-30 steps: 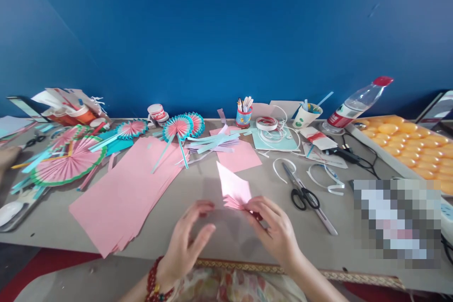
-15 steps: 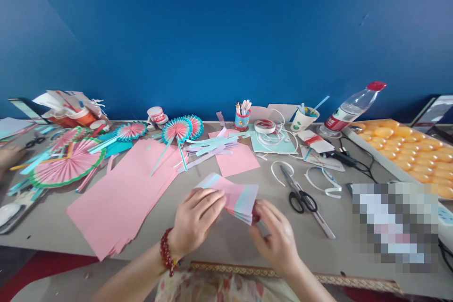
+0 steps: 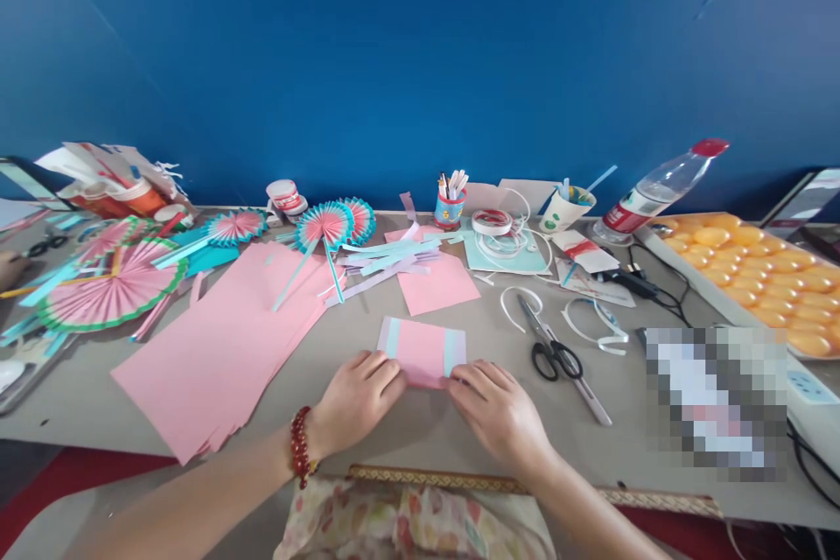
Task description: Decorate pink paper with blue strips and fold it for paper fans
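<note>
A pink folded paper (image 3: 421,346) with pale blue and lilac bands along its two sides lies flat on the table in front of me. My left hand (image 3: 360,398), with a red bead bracelet at the wrist, has its fingers closed on the near left corner. At the near right corner, my right hand (image 3: 495,407) grips the same paper, its fingers bent and bunched. Both thumbs are mostly hidden. Scissors (image 3: 557,359) with black handles lie to the right of my right hand, apart from it.
Large pink sheets (image 3: 216,332) lie stacked at left, near pleated paper fans (image 3: 321,227). Paper strips (image 3: 394,258) sit on a pink square (image 3: 439,284). A bottle (image 3: 647,206) leans by an orange egg-like tray (image 3: 741,267). Another person's hand (image 3: 10,269) shows at far left.
The paper, tilted and lifted with its layers fanned at the right, now lies flat and squared toward me. My right hand has moved onto its near right corner. The view has shifted slightly.
</note>
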{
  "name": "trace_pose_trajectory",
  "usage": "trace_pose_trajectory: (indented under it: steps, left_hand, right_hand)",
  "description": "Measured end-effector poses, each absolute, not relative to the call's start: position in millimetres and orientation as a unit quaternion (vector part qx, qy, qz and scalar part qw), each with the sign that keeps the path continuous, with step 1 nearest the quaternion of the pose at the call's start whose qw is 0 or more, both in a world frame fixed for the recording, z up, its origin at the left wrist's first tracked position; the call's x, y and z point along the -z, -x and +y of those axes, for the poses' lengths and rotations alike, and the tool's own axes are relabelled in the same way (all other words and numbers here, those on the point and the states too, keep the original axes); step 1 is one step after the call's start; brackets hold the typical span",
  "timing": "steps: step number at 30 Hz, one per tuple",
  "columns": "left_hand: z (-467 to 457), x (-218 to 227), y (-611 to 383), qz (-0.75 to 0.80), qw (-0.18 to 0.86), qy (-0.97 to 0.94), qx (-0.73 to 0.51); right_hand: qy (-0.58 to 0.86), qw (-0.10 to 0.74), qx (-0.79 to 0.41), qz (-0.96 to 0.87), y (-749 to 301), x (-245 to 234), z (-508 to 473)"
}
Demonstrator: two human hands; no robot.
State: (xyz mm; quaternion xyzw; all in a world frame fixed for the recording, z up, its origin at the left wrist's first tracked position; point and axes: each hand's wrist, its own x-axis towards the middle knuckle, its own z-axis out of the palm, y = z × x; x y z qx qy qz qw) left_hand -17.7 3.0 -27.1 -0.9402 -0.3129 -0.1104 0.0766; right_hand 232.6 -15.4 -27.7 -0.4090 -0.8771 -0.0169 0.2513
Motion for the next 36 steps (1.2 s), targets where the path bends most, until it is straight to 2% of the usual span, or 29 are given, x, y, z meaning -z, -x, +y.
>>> trace_pose_trajectory:
  steps: [4,15,28,36]
  left_hand:
    - [0.2,30.7,27.8,-0.336,0.005,0.937,0.092]
    - [3.2,30.7,37.8,-0.424,-0.168,0.866,0.204]
    - [29.0,16.7,38.3,-0.458,-0.270,0.827,0.183]
    - [40.0,13.9,38.2,-0.470,-0.270,0.828,0.142]
  right_hand:
    - [0.390,0.231,-0.009,-0.891,-239.5,29.7,-17.3]
    - [0.433,0.195,-0.164,-0.865,-246.9,26.9,-3.7]
    - [0.469,0.172,-0.218,-0.839,-231.8,18.2,13.2]
    - [0.518,0.113,-0.194,-0.826,-224.2,16.4,21.5]
